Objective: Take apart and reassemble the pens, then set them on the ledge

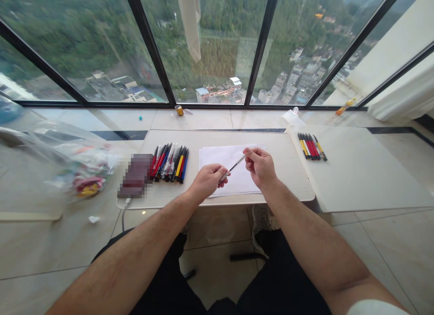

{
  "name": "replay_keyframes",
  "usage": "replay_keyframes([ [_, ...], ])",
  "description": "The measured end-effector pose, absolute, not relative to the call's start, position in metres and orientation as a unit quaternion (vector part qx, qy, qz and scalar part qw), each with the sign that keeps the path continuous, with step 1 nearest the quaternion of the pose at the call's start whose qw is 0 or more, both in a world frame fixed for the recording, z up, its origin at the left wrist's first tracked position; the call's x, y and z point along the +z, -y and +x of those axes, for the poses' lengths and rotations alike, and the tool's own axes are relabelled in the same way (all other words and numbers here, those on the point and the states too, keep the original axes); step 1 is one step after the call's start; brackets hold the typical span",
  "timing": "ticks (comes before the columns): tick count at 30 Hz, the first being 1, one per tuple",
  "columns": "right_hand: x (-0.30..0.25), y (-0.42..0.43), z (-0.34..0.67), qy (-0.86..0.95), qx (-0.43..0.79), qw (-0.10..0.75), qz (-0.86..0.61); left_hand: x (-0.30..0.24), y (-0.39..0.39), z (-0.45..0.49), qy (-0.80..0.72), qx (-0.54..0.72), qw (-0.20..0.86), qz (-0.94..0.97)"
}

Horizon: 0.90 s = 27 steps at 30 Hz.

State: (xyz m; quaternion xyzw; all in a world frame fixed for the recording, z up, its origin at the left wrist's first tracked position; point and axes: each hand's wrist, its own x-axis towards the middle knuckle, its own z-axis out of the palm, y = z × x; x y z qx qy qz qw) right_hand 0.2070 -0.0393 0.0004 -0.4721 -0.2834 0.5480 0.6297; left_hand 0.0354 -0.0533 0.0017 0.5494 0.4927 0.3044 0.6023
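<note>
A thin pen refill (236, 163), dark along its length and paler toward the upper right, slants between my two hands above the white paper (237, 183). My left hand (209, 180) is closed around its lower end; whether a barrel is also inside those fingers I cannot tell. The upper end is pinched between the thumb and fingertips of my right hand (259, 164). To the left of the paper, several pens (171, 163) in red, blue, clear, black and yellow lie side by side.
The low table (288, 170) adjoins a second board (366, 174) bearing several more pens (312, 146). A blurred-out dark red device (135, 175) with a cable lies at the left edge. Plastic bags (84, 170) are beside it. A small can (179, 110) stands by the window.
</note>
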Motion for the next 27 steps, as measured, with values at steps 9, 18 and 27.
replay_keyframes([
  [9,-0.0026,0.0379,0.2076,0.274,0.547,0.634,-0.473,0.0010,0.0536,0.0348,-0.498,0.318,0.586,0.554],
  [18,-0.0035,0.0374,0.2073,0.273,0.550,0.629,-0.478,-0.0039,0.0532,0.0352,-0.501,0.335,0.577,0.552],
  [27,-0.0036,0.0372,0.2062,0.275,0.548,0.623,-0.486,-0.0060,0.0524,0.0346,-0.515,0.350,0.542,0.564],
])
